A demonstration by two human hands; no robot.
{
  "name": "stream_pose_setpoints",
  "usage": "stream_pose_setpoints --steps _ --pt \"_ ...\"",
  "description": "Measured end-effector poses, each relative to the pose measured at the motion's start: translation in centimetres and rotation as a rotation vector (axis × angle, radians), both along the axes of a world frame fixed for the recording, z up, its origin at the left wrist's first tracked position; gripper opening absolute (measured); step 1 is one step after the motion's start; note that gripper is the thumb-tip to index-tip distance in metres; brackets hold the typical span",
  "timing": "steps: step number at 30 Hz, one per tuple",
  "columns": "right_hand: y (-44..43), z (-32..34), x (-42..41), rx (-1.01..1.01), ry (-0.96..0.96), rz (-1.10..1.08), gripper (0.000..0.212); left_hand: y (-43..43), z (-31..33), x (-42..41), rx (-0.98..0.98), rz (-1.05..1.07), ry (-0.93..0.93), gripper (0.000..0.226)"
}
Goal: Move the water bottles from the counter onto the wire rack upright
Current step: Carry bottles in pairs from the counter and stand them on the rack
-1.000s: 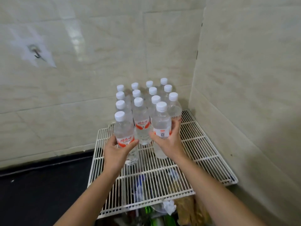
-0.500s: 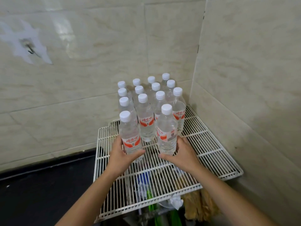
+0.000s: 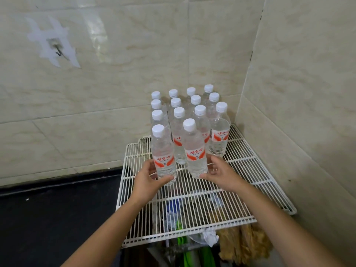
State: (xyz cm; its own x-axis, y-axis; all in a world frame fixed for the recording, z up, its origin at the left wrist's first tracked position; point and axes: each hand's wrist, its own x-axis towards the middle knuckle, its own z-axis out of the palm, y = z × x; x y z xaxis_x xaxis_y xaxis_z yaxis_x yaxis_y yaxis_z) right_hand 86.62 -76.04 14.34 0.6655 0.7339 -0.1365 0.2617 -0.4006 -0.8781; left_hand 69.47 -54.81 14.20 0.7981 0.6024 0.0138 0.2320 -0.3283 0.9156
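Observation:
Several clear water bottles with white caps and red-and-white labels stand upright in rows on the white wire rack [image 3: 248,170], packed toward the wall corner. Two more stand in front of those rows. My left hand [image 3: 147,179] grips the base of the front left bottle [image 3: 163,151], thumb across its front. My right hand [image 3: 221,173] holds the base of the front right bottle [image 3: 194,149], thumb under its lower edge and fingers round its right side. Both bottles are upright with their bottoms on the rack wires.
Tiled walls close in behind and to the right of the rack. A black counter [image 3: 42,218] lies to the left. A metal hook [image 3: 57,53] hangs on the left wall. Under the rack sit green items [image 3: 185,253] and brown bundles [image 3: 244,245].
Both hands have slid from the bottles' labels down to their bases. The two front bottles have come down to stand on the rack in front of the rows.

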Motion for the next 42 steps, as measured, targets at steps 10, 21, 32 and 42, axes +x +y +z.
stream_pose_setpoints --steps 10,21,32,42 --pt "1.0 -0.6 -0.7 0.047 -0.063 -0.104 0.061 -0.4 -1.1 -0.6 -0.027 0.084 -0.028 0.059" --pt "2.4 -1.5 -3.3 0.098 -0.054 -0.133 0.054 -1.5 -0.9 0.5 0.012 0.017 -0.078 0.046" --pt "3.6 -2.8 -4.0 0.081 -0.111 -0.145 0.050 -0.8 -2.9 -0.1 0.043 0.044 -0.097 0.052" --pt "3.0 -1.3 -4.1 -0.126 -0.378 -0.143 0.070 -0.6 -1.5 -1.0 0.382 -0.036 0.103 0.062"
